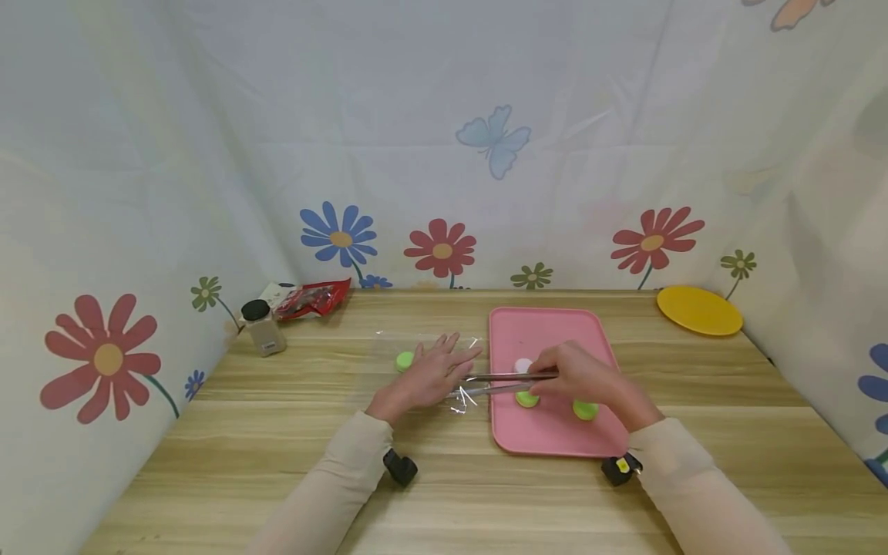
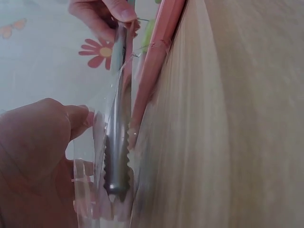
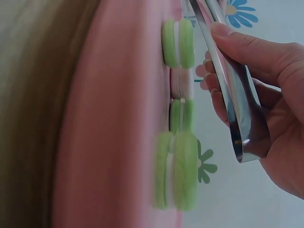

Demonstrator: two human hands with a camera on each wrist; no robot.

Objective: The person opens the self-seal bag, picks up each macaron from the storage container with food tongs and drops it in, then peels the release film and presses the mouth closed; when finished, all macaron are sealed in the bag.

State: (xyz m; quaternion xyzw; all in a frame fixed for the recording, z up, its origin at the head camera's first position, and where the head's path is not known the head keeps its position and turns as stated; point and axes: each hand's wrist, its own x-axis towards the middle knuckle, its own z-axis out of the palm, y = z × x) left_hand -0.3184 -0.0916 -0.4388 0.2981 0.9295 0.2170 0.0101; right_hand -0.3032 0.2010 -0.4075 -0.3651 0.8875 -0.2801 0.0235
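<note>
My left hand holds the edge of a clear plastic bag left of the pink tray. My right hand grips metal tongs near their closed end, above the tray. The tongs point left, with their toothed tips within the bag's film. Nothing shows between the tips. A green macaron lies at the bag, beside my left hand. On the tray sit a pale pink macaron and several green macarons, one hidden from the head view.
A black-lidded jar and a red packet stand at the table's back left. A yellow plate lies at the back right. Flowered cloth hangs behind the table and at both sides.
</note>
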